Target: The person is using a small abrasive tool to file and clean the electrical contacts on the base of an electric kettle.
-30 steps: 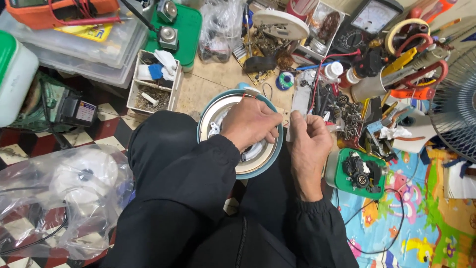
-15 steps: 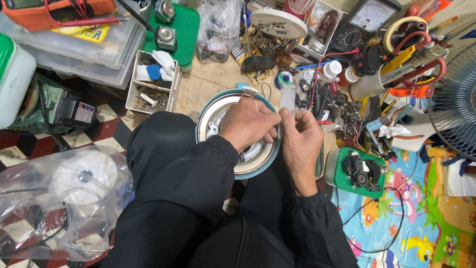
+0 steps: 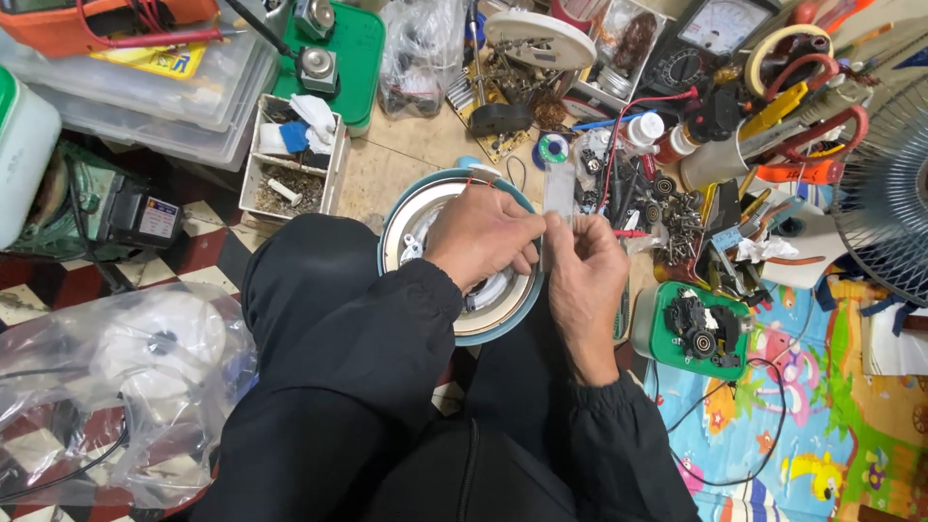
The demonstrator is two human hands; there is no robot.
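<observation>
Right hand (image 3: 587, 275) raised to left hand (image 3: 480, 235), fingers meeting over round appliance base (image 3: 401, 232)

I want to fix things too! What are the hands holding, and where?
Both hands pinch something small where their fingertips meet, above the round appliance base; what it is cannot be told.

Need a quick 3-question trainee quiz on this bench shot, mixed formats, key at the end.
1. True or false: the left hand and right hand meet over the round teal-rimmed appliance base.
2. The fan grille sits at which edge of the view? A) left B) right C) bottom
3. Fill in: the clear plastic bag at lower left holds a ___ round part.

Key: 1 true; 2 B; 3 white
</observation>
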